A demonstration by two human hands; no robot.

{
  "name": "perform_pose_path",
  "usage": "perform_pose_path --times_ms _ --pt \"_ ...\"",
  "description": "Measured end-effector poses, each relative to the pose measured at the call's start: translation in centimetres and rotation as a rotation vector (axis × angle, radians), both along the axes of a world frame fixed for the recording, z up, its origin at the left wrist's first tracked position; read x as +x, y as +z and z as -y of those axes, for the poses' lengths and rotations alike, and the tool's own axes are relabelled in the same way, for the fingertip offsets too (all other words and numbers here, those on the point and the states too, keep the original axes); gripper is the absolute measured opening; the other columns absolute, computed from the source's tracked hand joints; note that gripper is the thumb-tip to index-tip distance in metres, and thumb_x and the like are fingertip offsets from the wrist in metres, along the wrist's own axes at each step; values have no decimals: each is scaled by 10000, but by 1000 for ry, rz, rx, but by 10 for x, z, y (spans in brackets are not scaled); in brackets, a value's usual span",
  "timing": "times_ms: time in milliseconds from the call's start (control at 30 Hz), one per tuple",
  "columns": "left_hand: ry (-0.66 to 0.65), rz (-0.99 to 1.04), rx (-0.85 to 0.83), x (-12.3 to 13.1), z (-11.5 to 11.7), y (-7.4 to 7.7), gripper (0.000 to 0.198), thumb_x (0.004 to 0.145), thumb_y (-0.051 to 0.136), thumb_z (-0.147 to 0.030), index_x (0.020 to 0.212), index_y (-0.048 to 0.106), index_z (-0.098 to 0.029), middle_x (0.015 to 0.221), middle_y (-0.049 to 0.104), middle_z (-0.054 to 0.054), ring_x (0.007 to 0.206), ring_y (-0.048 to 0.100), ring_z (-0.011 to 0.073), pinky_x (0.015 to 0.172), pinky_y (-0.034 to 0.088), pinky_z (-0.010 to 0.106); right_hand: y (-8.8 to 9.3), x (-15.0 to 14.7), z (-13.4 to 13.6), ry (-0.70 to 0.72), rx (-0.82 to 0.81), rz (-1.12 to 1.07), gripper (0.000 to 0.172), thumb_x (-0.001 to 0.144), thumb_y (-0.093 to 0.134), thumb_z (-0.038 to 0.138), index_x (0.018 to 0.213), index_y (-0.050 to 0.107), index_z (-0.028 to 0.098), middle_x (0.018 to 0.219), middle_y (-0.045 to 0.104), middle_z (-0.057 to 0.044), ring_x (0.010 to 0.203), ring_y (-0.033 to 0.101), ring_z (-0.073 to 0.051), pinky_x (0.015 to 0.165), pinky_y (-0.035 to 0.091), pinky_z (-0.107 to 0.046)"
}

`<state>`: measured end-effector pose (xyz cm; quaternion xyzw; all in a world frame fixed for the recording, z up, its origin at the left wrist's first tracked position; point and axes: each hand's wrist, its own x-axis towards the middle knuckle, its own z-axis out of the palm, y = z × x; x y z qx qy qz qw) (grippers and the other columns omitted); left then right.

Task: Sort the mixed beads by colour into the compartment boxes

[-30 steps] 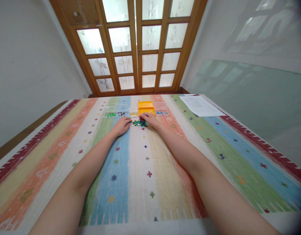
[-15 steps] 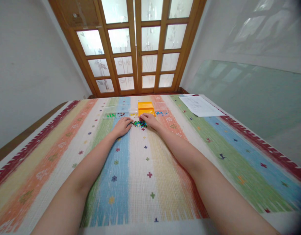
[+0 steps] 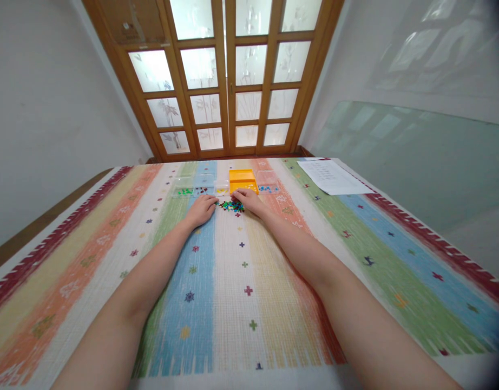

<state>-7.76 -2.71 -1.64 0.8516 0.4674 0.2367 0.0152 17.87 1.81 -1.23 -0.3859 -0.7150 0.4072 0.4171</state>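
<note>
A small heap of mixed beads or chips [image 3: 232, 206], green, blue, dark red and other colours, lies on the striped cloth. At its left edge is my left hand [image 3: 202, 211], fingers bent together in a pinch. My right hand [image 3: 249, 201] reaches over the heap's far right side, thumb and fingers pinched. Whatever either hand pinches is too small to make out. Just behind stands an open yellow box [image 3: 242, 175] with pale pieces in its near part. Clear trays beside it hold green pieces [image 3: 185, 192], dark red pieces [image 3: 201, 190], yellow pieces [image 3: 221, 190] and blue pieces [image 3: 268, 189].
A white sheet of paper with writing [image 3: 329, 176] lies at the far right of the table. The patterned tablecloth [image 3: 229, 303] covers the table. Beyond the far edge are wood-framed glass doors [image 3: 229, 89], and a glass panel [image 3: 420, 157] leans at the right wall.
My left hand has shifted very slightly left, its fingers a little more drawn in. The right hand stays at the heap, and the containers have not moved.
</note>
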Motion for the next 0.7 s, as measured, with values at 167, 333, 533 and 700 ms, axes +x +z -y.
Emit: perform_pose_path --times_ms 167,333,533,700 --pt "57 2 12 -5 -1 4 332 1005 483 -248 1144 783 -221 1130 729 96 1126 621 273 1086 482 474 -2 1 -1 4 23 4 351 907 572 495 805 723 195 841 744 -48 788 650 -180 766 532 -295" --pt "95 13 16 -9 -2 3 308 983 519 -257 1141 781 -223 1050 709 97 1082 615 282 1052 485 467 -3 1 -2 12 20 15 348 907 578 489 807 726 191 853 750 -51 788 655 -173 775 529 -285" --pt "95 -82 10 -7 0 3 348 968 544 -265 1244 752 -228 1105 669 102 1096 607 278 1022 489 434 -3 0 -2 2 19 18 347 902 588 494 786 718 194 827 739 -48 777 640 -174 755 511 -280" --pt "86 -29 -10 -7 1 5 279 948 570 -260 1131 777 -224 1073 671 94 1093 608 276 1024 480 429 -4 1 -3 16 26 21 361 902 590 513 789 718 195 823 734 -43 766 630 -174 736 498 -279"
